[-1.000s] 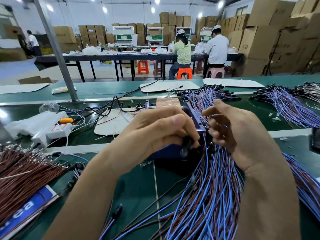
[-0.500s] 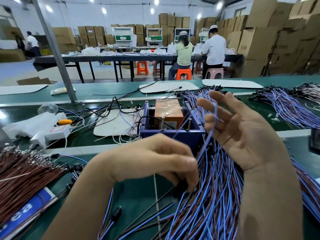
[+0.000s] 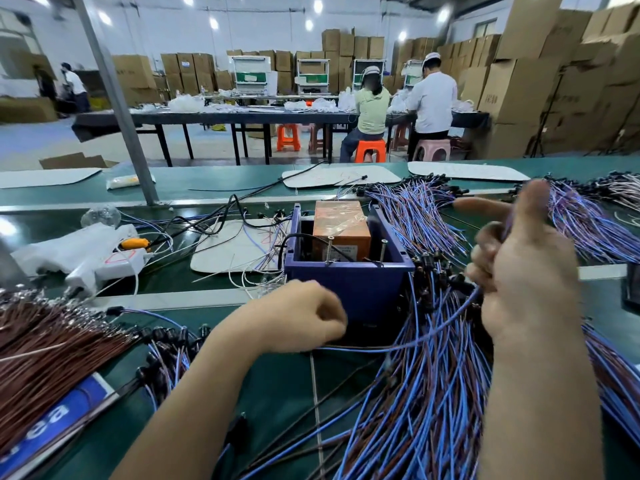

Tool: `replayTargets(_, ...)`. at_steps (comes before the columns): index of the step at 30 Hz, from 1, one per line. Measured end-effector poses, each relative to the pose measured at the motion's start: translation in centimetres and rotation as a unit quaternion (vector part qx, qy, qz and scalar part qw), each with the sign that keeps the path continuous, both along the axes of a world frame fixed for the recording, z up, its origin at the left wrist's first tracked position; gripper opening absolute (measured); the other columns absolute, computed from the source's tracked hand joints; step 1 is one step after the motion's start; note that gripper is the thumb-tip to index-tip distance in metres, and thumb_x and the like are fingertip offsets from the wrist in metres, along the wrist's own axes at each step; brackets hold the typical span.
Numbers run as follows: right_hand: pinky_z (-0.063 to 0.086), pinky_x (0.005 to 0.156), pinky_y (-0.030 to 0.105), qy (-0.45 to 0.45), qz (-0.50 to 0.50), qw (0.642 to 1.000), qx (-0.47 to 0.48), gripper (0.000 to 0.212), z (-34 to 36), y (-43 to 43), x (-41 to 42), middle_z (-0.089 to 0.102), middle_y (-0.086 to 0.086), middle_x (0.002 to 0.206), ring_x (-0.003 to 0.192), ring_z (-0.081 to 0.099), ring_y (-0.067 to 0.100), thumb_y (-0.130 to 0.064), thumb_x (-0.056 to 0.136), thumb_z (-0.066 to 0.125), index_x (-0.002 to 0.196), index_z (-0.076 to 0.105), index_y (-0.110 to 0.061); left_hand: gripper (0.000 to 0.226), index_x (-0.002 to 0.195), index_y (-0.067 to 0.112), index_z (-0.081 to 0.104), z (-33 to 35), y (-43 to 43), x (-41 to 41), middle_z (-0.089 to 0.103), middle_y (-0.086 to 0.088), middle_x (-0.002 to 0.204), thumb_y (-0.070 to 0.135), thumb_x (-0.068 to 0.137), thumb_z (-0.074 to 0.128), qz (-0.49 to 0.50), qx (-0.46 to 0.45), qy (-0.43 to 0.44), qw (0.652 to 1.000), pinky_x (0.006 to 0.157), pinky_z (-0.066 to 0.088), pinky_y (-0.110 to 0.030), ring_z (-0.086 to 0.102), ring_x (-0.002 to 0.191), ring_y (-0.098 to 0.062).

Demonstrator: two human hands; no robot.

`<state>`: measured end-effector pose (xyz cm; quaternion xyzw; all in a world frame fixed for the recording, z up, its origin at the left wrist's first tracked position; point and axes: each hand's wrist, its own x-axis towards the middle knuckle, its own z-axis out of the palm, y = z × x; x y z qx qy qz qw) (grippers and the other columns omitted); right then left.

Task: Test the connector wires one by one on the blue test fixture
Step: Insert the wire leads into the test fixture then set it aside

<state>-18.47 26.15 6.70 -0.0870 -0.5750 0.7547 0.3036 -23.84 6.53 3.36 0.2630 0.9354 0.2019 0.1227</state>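
Note:
The blue test fixture (image 3: 349, 289) is an open box on the green bench with an orange block (image 3: 341, 223) inside it. My left hand (image 3: 301, 320) sits just left of the fixture's front, fingers curled, pinching one end of a blue connector wire (image 3: 398, 346). That wire stretches right and upward to my right hand (image 3: 526, 271), which is blurred, thumb raised, fingers curled round it. Below both hands spreads a thick bundle of blue and brown connector wires (image 3: 415, 410).
A brown wire bundle (image 3: 52, 348) lies at the left over a blue label. More blue wire piles (image 3: 415, 209) fan out behind and right of the fixture. A white power strip (image 3: 114, 265) and loose cables sit left of it. Two people work at a far table.
My left hand drew back from the fixture, down and to the left. My right hand moved right and closed on the wire, which is now stretched between both hands.

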Motion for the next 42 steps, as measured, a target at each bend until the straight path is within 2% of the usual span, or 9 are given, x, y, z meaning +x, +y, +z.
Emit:
replayTargets(4,0.023,0.035,0.013,-0.141,0.16,0.962,0.173,0.041,-0.3,-1.6,-0.7,0.04,-0.008,0.047,0.036,0.029,0.002,-0.032,0.1,0.044,0.083,0.074,-0.011,0.012,0.094,0.028,0.071,1.1,2.0,1.4,0.074,-0.002,0.089,0.026,0.091,0.059,0.052,0.366,-0.026,0.929,0.07,0.054,-0.023,0.067,0.076,-0.007)
replayTargets(7,0.023,0.032,0.012,-0.157,0.198,0.947,0.197,0.027,-0.3,-2.4,-1.1,0.05,-0.002,0.046,0.033,0.029,0.002,-0.012,0.099,0.043,0.09,0.069,-0.012,0.013,0.095,0.022,0.07,1.2,2.8,2.0,0.073,-0.002,0.086,0.02,0.093,0.058,0.08,0.451,-0.059,0.887,0.061,0.053,-0.02,0.063,0.066,-0.004)
replayTargets(11,0.023,0.033,0.014,-0.172,0.23,0.943,0.167,0.011,-0.4,-2.4,-1.2,0.063,0.007,0.054,0.037,0.029,0.007,-0.008,0.096,0.045,0.091,0.048,-0.016,0.014,0.088,0.021,0.073,1.2,2.9,2.0,0.071,0.004,0.075,0.019,0.091,0.059,0.099,0.5,-0.109,0.853,0.059,0.046,-0.019,0.058,0.065,-0.006)
replayTargets(17,0.032,0.037,0.017,-0.17,0.274,0.93,0.178,0.014,-0.7,-2.4,-1.1,0.066,0.023,0.079,0.043,0.046,0.012,-0.008,0.099,0.045,0.086,0.046,-0.013,0.012,0.075,0.017,0.07,0.6,3.5,1.7,0.065,0.006,0.061,0.02,0.086,0.066,0.129,0.554,-0.13,0.812,0.052,0.04,-0.018,0.05,0.052,-0.004)
replayTargets(24,0.047,0.044,0.021,-0.164,0.314,0.922,0.154,0.009,-0.7,-2.4,-0.9,0.068,0.014,0.065,0.051,0.054,0.019,-0.007,0.099,0.043,0.091,0.044,-0.01,0.012,0.078,0.014,0.065,-0.1,4.1,1.6,0.056,0.003,0.057,0.01,0.088,0.063,0.145,0.585,-0.175,0.779,0.069,0.042,-0.034,0.045,0.047,-0.006)
replayTargets(29,0.049,0.045,0.022,-0.149,0.317,0.927,0.131,0.01,-0.7,-2.4,-0.9,0.065,0.013,0.063,0.051,0.055,0.018,-0.005,0.099,0.044,0.089,0.046,-0.009,0.002,0.085,0.01,0.064,0.0,4.2,1.7,0.056,-0.001,0.062,0.009,0.087,0.063,0.127,0.613,-0.173,0.761,0.068,0.044,-0.03,0.047,0.051,-0.008)
replayTargets(34,0.053,0.052,0.022,-0.143,0.224,0.954,0.139,0.018,-1.2,-2.3,-1.8,0.067,0.005,0.065,0.053,0.059,0.012,-0.003,0.096,0.05,0.081,0.052,-0.013,0.01,0.085,0.014,0.06,-0.2,4.0,1.1,0.071,0.003,0.073,0.011,0.093,0.056,0.157,0.629,-0.155,0.746,0.069,0.052,-0.023,0.067,0.072,-0.011)
replayTargets(37,0.046,0.044,0.018,-0.152,0.106,0.963,0.195,0.019,-2.0,-1.4,-2.4,0.065,-0.001,0.056,0.045,0.055,0.006,-0.002,0.092,0.056,0.078,0.057,-0.014,0.014,0.087,0.011,0.061,-0.4,3.3,0.2,0.067,0.0,0.065,0.007,0.096,0.051,0.165,0.654,-0.193,0.713,0.06,0.057,-0.023,0.067,0.061,-0.012)
replayTargets(42,0.039,0.051,0.022,-0.193,0.022,0.949,0.248,0.02,-3.6,-0.2,-3.1,0.065,0.002,0.061,0.045,0.049,0.004,-0.002,0.085,0.064,0.071,0.065,-0.016,0.015,0.08,0.017,0.066,-2.3,2.6,-1.5,0.065,0.003,0.064,0.01,0.092,0.06,0.22,0.49,0.0,0.844,0.048,0.041,-0.018,0.047,0.043,-0.001)
